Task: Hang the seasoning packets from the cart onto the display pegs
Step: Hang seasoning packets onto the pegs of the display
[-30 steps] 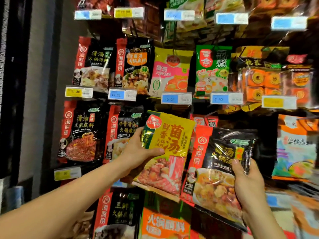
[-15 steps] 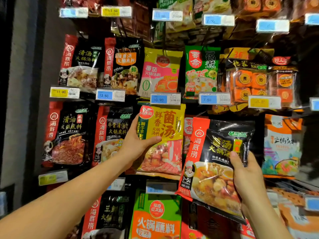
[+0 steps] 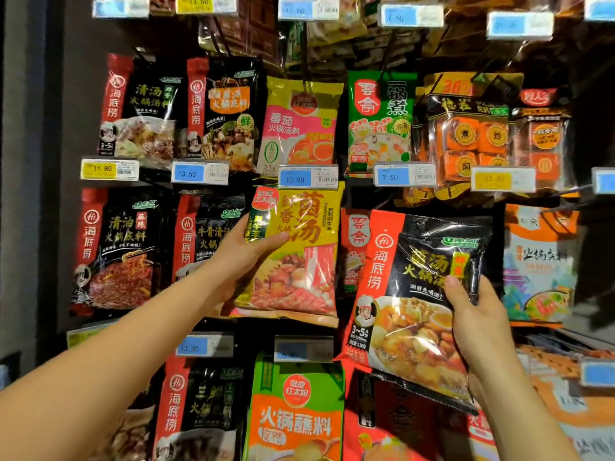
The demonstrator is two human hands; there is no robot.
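Mid-hang: my L hand (image 3: 246, 261) grips yellow pkt (image 3: 299, 261) at the tag (image 3: 307, 177), R hand (image 3: 479, 317) grips black pkt (image 3: 416, 294); next I'd thread yellow's hole onto the peg, hidden from me.

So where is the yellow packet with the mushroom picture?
Head view, centre: the left hand holds the yellow packet just under the 10.90 tag, left of the black packet in the right hand.

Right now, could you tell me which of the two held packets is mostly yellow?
The yellow packet gripped by the left hand, under the 10.90 tag; the right hand holds a black packet with a red strip.
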